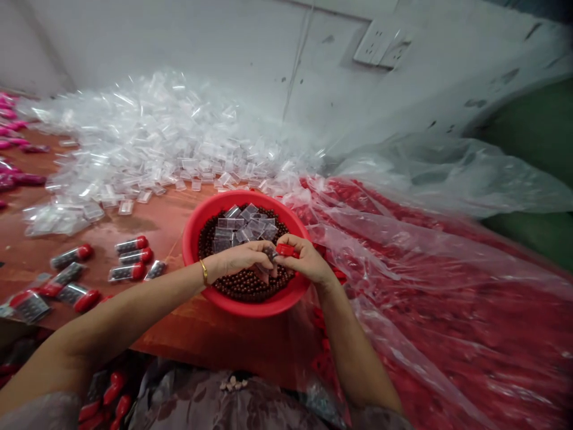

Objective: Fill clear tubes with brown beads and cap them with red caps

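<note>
— What do we have in our hands?

— Our right hand [307, 258] pinches a small red cap [286, 249] between thumb and fingers, its grip closed tight on it. Our left hand [244, 258] meets it fingertip to fingertip, fingers curled shut around something small and dark at the cap's open end; we cannot tell exactly what it is.

— And where is all that?

— Right over the red bowl [197, 239], which sits on the worktop [170, 221] and holds dark brown beads [242, 283] with a few little clear boxes [244, 226] lying on top of them.

— What else do we see around us?

— Left of the bowl lie filled tubes with red caps [129, 257], scattered on the worktop. Behind the bowl a big heap of empty clear boxes [147, 149] runs back to the wall. To our right a large clear plastic bag [425, 280] full of red caps spreads out, touching the bowl's rim. A gold bangle [204, 272] sits on our left wrist.
</note>
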`<state>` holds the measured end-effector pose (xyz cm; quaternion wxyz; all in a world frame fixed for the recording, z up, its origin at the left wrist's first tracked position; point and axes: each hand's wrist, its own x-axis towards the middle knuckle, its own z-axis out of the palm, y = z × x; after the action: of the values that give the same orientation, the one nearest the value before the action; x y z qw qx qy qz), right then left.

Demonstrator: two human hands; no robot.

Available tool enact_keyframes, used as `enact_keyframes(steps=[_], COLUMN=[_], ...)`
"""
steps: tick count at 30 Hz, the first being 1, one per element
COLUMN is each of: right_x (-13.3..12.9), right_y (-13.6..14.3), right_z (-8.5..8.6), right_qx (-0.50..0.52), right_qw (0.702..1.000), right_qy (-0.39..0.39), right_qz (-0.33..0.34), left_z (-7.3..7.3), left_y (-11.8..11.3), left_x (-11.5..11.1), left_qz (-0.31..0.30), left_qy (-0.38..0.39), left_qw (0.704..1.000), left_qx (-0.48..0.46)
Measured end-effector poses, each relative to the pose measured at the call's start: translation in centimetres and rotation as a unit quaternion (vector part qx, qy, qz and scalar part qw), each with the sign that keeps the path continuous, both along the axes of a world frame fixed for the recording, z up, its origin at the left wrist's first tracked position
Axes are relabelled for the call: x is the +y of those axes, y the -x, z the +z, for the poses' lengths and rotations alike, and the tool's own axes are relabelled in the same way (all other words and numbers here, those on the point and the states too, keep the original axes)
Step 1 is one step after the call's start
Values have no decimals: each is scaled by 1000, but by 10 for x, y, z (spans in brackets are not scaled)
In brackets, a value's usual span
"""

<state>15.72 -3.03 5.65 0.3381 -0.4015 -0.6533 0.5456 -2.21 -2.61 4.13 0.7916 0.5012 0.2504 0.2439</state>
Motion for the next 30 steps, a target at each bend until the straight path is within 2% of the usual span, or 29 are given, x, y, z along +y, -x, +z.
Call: enact_keyframes(steps=[2, 7, 10, 12, 15, 19, 21, 23, 25, 30], right_x=[4, 9, 6, 3, -2, -4, -4, -5, -8, -21], right_y=[1, 7, 10, 12, 12, 2, -4, -5, -2, 15], right_z=[-5, -15, -16, -16, -16, -16, -17, -17, -16, -18], right_qx=[18, 89, 79, 60, 29, -10, -51, -112, -183, -350], right_qw=[1000, 987, 984, 986, 990, 994, 988, 965, 926, 796], right_qy=[21, 75, 96, 70, -9, -59, -116, -208, -301, -466], right_qz=[5, -106, -130, -138, -140, -94, -89, -115, -137, -163], left_z=[2, 7, 8, 8, 7, 4, 4, 5, 7, 7], left_y=[-1, 1, 2, 1, 0, 3, 4, 4, 2, -3], left_x=[1, 5, 4, 3, 1, 2, 2, 2, 1, -2], left_qz=[16, 116, 138, 127, 106, 119, 120, 108, 103, 143], left_qy=[2, -20, -48, -64, -80, -108, -118, -123, -129, -181], left_qw=[1000, 993, 988, 987, 985, 979, 978, 978, 976, 961], left_qx=[11, 22, 51, 79, 114, 126, 122, 127, 138, 153])
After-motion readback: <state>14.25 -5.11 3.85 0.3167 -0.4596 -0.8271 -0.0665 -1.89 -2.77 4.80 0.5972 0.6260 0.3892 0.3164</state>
